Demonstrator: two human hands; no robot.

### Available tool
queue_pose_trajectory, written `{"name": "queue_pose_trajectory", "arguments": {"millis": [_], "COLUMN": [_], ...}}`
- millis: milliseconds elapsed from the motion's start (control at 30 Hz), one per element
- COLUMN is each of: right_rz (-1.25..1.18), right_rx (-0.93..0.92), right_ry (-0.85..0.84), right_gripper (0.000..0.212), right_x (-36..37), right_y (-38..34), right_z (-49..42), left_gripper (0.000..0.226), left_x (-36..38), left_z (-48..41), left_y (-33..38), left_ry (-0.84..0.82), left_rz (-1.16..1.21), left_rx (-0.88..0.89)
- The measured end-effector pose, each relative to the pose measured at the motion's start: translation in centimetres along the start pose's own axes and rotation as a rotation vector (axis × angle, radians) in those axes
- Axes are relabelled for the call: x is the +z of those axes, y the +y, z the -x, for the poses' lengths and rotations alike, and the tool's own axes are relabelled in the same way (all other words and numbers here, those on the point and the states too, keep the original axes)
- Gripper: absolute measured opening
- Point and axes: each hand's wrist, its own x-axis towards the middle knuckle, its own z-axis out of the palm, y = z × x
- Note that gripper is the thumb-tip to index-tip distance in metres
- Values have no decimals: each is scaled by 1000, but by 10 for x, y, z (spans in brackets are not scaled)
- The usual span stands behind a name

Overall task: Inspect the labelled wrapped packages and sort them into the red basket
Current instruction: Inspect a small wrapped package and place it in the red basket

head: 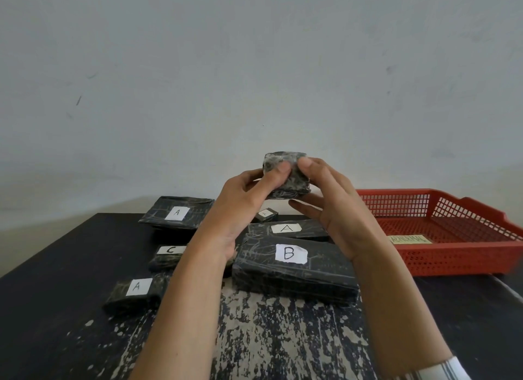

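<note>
head view: both hands, left hand [243, 198] and right hand [334, 207], pinch a small wrapped package [285, 175] by fingertips above the table [283, 337], label hidden, red basket [452, 255] empty at right; slick wrap could slip from that light hold while turning it.

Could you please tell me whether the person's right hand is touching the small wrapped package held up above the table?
Touching. In the head view, the right hand presses its thumb against the top front of the small wrapped package, fingers cupped beneath, while the left hand grips the other side.
</note>
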Motion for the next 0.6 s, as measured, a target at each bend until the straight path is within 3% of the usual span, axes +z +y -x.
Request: {"name": "queue_pose_trajectory", "arguments": {"millis": [333,500,600], "right_rz": [-19,-11,-1], "right_rx": [11,11,-2], "right_ry": [84,15,-71], "right_gripper": [39,60,59], "right_x": [3,0,-1], "right_y": [-4,-4,-2], "right_z": [2,3,2], "left_gripper": [74,62,65], "left_x": [0,-2,-5], "left_z": [1,-1,-2], "left_y": [0,-2,-2], "left_ry": [-82,-30,-27], "left_rz": [3,28,42], "left_rx": [8,23,22]}}
